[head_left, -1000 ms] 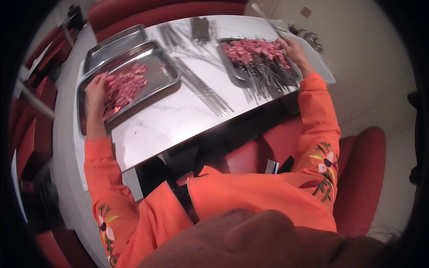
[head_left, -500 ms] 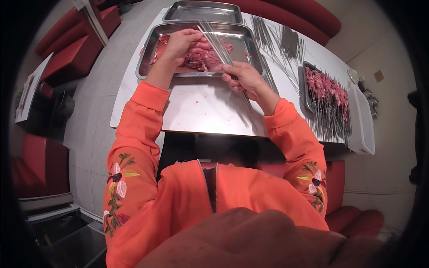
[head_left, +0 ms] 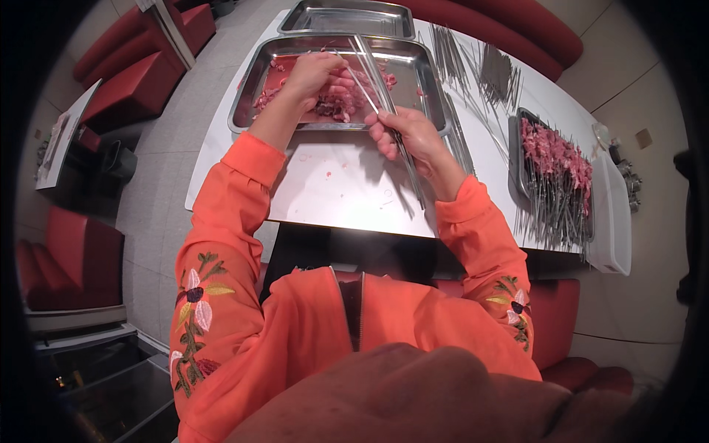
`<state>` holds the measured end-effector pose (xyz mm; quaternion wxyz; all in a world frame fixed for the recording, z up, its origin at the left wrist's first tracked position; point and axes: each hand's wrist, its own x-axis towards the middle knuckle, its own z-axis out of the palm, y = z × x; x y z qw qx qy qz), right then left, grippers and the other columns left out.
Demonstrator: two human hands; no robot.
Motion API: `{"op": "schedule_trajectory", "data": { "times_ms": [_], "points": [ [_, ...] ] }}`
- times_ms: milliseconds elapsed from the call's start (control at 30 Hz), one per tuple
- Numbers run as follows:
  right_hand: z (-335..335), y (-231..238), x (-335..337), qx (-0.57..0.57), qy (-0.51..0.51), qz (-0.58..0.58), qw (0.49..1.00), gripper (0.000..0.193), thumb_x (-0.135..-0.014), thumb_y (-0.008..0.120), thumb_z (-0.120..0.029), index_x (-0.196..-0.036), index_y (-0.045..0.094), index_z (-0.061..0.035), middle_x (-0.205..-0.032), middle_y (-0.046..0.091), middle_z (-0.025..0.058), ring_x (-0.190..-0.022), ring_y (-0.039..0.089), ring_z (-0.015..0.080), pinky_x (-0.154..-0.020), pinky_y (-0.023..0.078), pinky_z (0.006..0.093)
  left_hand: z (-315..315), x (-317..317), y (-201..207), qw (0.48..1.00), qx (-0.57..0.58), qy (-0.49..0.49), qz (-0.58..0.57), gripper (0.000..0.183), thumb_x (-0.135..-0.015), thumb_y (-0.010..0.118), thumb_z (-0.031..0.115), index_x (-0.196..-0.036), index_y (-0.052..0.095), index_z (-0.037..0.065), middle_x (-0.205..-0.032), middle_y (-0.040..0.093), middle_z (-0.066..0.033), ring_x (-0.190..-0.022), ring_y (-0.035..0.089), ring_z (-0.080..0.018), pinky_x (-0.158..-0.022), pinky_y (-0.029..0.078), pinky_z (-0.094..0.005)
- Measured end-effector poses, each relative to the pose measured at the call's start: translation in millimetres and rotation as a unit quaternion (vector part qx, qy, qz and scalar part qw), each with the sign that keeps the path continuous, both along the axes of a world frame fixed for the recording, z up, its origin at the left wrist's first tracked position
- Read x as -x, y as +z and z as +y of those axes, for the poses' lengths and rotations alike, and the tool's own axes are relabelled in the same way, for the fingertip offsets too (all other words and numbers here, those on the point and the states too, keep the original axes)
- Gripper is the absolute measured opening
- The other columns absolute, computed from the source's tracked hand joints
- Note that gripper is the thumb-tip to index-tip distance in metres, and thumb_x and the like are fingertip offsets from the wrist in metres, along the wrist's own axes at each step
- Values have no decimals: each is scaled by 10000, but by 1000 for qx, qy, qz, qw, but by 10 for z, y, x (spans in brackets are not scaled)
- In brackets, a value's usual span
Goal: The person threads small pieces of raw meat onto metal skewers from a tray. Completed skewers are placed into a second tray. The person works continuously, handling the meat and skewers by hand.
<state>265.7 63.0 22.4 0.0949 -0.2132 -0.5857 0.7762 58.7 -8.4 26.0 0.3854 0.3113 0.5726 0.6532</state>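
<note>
A bundle of thin metal skewers [head_left: 382, 83] is gripped in my right hand [head_left: 410, 136], slanting up over the tray, its other ends pointing down toward the table's front edge. One skewer stands apart from the bundle and reaches toward my left fingertips. My left hand [head_left: 314, 80] hovers over the meat with thumb and fingers pinched together; what is between them is too small to make out. Below lies chopped raw red meat [head_left: 336, 108], spread in a deep steel tray [head_left: 247, 92]. My left wrist crosses the tray's near rim.
Another steel tray [head_left: 347, 9] stands behind. To the right lie loose skewers [head_left: 496, 74] and a dark tray [head_left: 521, 166] heaped with meat-loaded skewers [head_left: 557, 170], beside a white plastic bin [head_left: 611, 221]. Meat scraps dot the white table [head_left: 332, 199]. Red seating [head_left: 509, 29] borders it.
The view has shifted slightly, so the table sits a little lower and farther right. One skewer now angles away from the bundle toward my left fingers. My right hand still grips the bundle.
</note>
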Motion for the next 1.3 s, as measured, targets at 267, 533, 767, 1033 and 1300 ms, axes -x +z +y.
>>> {"op": "schedule_trajectory", "data": {
  "times_ms": [267, 533, 767, 1033, 1300],
  "points": [
    [321, -6, -92, -120, -44, 78, 989, 267, -928, 443, -148, -1100, 552, 24, -597, 544, 36, -374, 411, 67, -362, 316, 184, 471, 265, -234, 779, 110, 17, 617, 163, -774, 652, 265, -838, 689, 119, -820, 658, -116, -750, 627, -309, -719, 494, -406],
    [291, -17, -88, -132, -95, 86, 983, 287, -923, 437, -135, -1150, 538, 8, -592, 533, 43, -352, 347, 57, -351, 271, 188, 424, 206, 31, 836, 227, 9, 499, 90, -761, 582, 126, -801, 645, 75, -749, 642, -83, -682, 602, -190, -598, 472, -302],
    [143, 43, -117, -133, -50, 68, 987, 272, -923, 460, -148, -1138, 528, 4, -582, 524, 39, -347, 342, 57, -346, 258, 187, 15, 314, 144, 996, 72, -11, -58, 174, -885, 504, 121, -984, 555, -12, -904, 636, -133, -793, 635, -189, -656, 536, -260],
    [58, -24, -109, -150, -4, 46, 988, 274, -923, 489, -159, -1123, 556, 15, -550, 509, 20, -350, 343, 42, -341, 247, 183, -27, 217, -36, 967, -127, 5, -220, 258, -933, 433, 93, -1098, 492, -97, -1140, 550, -245, -1042, 577, -312, -894, 508, -379],
    [12, -46, -100, -144, -2, 29, 989, 267, -923, 492, -159, -1124, 561, 3, -537, 483, 1, -351, 332, 39, -337, 237, 185, 27, 142, -97, 960, -160, 82, -213, 243, -936, 436, 84, -1108, 472, -85, -1118, 546, -232, -1085, 549, -322, -915, 502, -438]
  ]
}}
